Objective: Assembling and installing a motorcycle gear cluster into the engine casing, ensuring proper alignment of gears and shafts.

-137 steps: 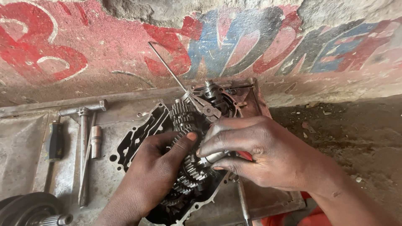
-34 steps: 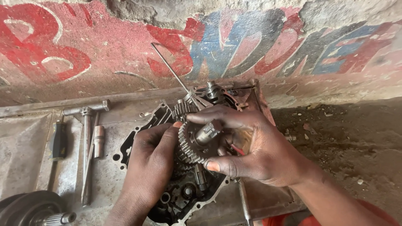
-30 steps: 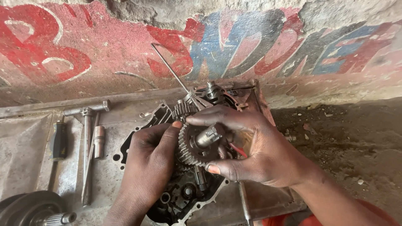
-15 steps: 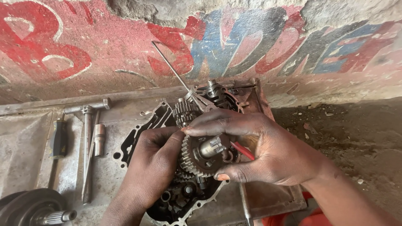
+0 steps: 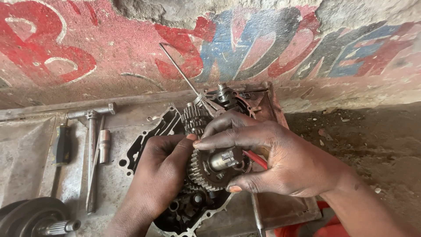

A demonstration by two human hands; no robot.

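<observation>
My right hand [image 5: 285, 164] comes in from the lower right of the frame and clamps on a gear cluster [image 5: 210, 169], a stack of toothed wheels on a short steel shaft. My forefinger lies across the top of it and my thumb presses in from below, so the shaft end points out between them toward the camera. My left hand [image 5: 160, 169] reaches up from the bottom centre and closes on the left side of the same gear cluster, its fingertips touching the teeth just beside my right forefinger. Both hands are together on this one part, at the middle of the frame.

The gear cluster sits over an open engine case [image 5: 184, 210], dark and oily, whose toothed rim shows below my hands. Just above my fingers a second stack of gears [image 5: 194, 118] stands upright in the case, and a thin metal rod [image 5: 180, 70] slants from there toward the upper left. The case rests on a dented metal tray [image 5: 280, 210].

At the left of the frame a T-handle wrench [image 5: 91, 131] lies on a grey metal sheet [image 5: 26, 153], with a small socket [image 5: 104, 147] just beside it and a black-handled screwdriver [image 5: 61, 147] farther left. A round dark drum with a splined shaft [image 5: 37, 219] fills the lower left corner. A painted red and blue wall [image 5: 263, 44] runs across the top.
</observation>
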